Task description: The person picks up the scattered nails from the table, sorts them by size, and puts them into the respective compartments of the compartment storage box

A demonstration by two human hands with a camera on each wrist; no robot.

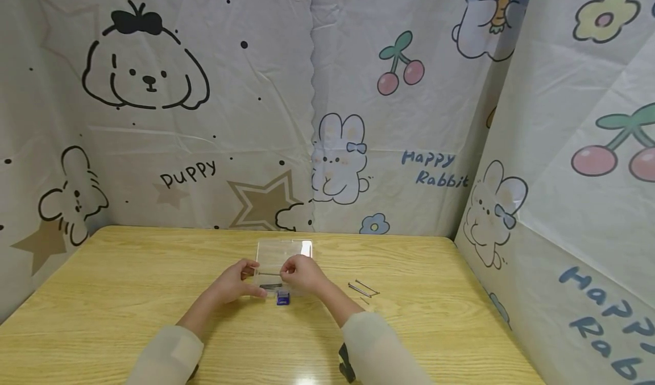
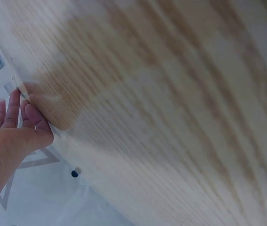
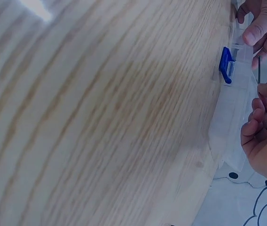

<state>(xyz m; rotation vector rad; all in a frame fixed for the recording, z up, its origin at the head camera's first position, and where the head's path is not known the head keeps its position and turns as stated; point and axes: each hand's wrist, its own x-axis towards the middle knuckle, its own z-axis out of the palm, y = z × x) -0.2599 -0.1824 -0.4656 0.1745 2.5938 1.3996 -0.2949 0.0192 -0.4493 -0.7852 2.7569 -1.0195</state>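
A clear plastic box [image 1: 302, 247] stands on the table with its lid raised at the back and a blue latch [image 1: 283, 298] at its front. Several dark nails [image 1: 270, 286] lie inside, near the front wall. My left hand [image 1: 236, 281] holds the box at its left end, thumb along the front edge and fingers at the far side. Over the box, my right hand [image 1: 303, 273] pinches a long thin nail [image 3: 259, 70] between thumb and fingertips. In the right wrist view the nail's far end points toward the left hand [image 3: 264, 26].
To the right of the box, several loose nails [image 1: 360, 290] of differing lengths lie on the wooden table [image 1: 245, 345]. A printed cloth [image 1: 256, 118] hangs behind the table's back edge and along its right side.
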